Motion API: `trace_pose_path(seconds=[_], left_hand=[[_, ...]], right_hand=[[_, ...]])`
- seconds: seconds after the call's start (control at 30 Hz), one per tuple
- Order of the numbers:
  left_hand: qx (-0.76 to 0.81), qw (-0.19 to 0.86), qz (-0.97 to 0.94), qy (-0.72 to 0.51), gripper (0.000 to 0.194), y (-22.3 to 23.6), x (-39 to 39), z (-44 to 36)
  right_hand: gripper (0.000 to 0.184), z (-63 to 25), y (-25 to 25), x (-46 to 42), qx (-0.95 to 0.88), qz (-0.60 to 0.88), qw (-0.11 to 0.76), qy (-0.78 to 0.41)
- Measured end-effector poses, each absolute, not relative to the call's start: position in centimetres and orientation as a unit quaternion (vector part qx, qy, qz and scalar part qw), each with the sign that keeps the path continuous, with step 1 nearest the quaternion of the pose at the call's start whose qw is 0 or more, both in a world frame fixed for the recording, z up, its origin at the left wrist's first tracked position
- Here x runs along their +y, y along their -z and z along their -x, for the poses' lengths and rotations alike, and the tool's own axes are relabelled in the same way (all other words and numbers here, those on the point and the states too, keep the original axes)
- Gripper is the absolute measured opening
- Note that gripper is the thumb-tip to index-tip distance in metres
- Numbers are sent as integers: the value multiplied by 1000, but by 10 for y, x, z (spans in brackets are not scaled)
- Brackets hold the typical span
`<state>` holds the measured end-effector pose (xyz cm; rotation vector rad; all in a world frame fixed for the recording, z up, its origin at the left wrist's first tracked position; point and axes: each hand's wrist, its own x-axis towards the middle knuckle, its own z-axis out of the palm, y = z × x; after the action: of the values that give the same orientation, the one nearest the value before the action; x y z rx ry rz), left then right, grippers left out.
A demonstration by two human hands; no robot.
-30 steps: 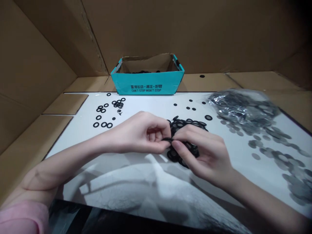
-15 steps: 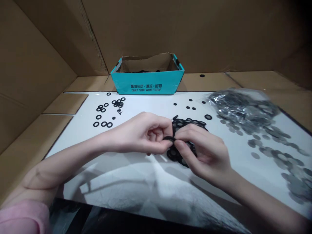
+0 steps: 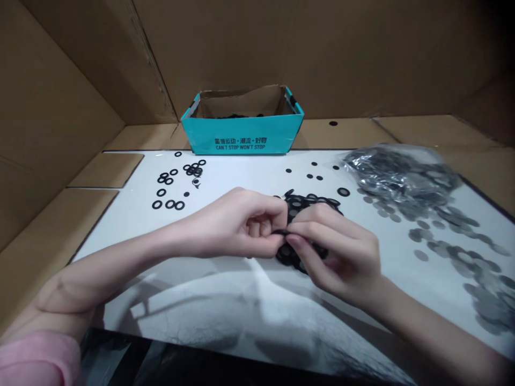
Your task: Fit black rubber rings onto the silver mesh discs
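Observation:
My left hand and my right hand meet at the middle of a white board. Both pinch one small black ring between thumbs and fingertips. The other fingers of my left hand are curled in. Right behind and under my hands lies a pile of black rings. My right hand covers the near part of that pile.
A teal cardboard box with black pieces inside stands at the back. Loose black rings lie at the left. A clear bag of grey discs and scattered grey discs lie at the right. Cardboard walls surround the board.
Both hands stay pinched on the ring and have shifted only slightly; the fingers have worked it a little. The view has dipped a touch.

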<state>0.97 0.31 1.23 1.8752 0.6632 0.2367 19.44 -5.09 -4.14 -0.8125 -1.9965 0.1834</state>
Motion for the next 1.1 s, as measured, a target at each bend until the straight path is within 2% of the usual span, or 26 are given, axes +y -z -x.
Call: trace_pose_path(seconds=[0.1, 0.27, 0.47, 0.63, 0.93, 1.1], left_hand=[[275, 522, -794, -146, 11, -8, 5, -11], [222, 458, -826, -241, 31, -2, 5, -12], [218, 402, -847, -271, 20, -1, 0, -12], [208, 405, -845, -281, 16, -2, 1, -11], [207, 410, -841, -288, 27, 0, 6, -10], [192, 385, -862, -268, 7, 1, 5, -11]], right_hand=[[20, -195, 42, -50, -762, 390, 475, -205], [32, -196, 49, -49, -608, 393, 490, -485], [39, -187, 44, -53, -462, 381, 483, -638], [42, -185, 44, -55, -408, 383, 476, -679], [37, -188, 40, -55, -429, 369, 465, -681], [39, -190, 46, -54, -478, 408, 455, -630]])
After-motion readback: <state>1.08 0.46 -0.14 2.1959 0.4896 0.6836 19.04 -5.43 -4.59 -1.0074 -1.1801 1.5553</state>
